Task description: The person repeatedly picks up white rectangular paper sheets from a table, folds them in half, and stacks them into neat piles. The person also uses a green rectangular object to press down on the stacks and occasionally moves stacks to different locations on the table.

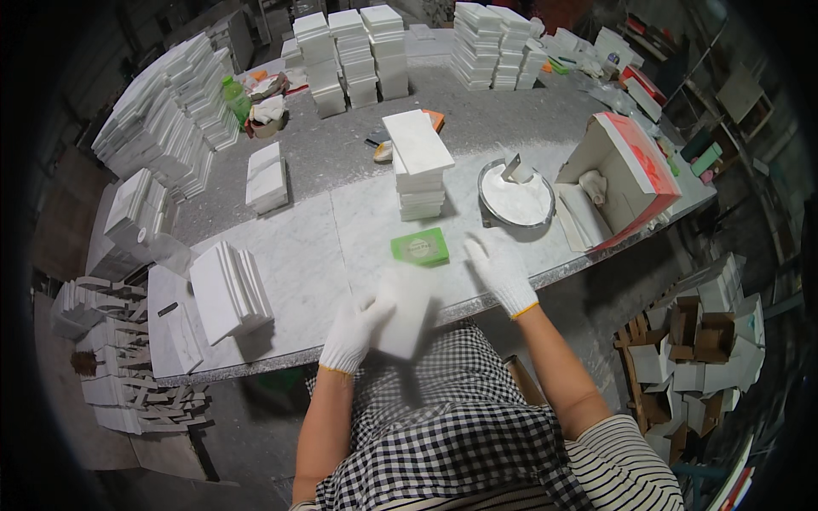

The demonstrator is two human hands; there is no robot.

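My left hand (358, 329), in a white knitted glove, grips a white stone tile (406, 316) by its left edge. The tile is tilted and blurred, over the near edge of the work surface. My right hand (500, 265), gloved the same way, holds nothing, its fingers apart above the marble slab (307, 262). Just left of it lies a green hand pad (420, 247) that bears writing. Beyond the pad stands a stack of white tiles (420, 191), its top tile (418, 142) turned askew. A round bowl of white powder (511, 198) has a scraper blade (511, 167) stuck in it.
Several tiles (227, 294) lean together on the left. An open cardboard box (617, 185) lies on its side at the right, holding a cloth. Tall tile stacks (354, 61) line the back, near a green bottle (235, 99). Boxes (693, 358) fill the floor at right.
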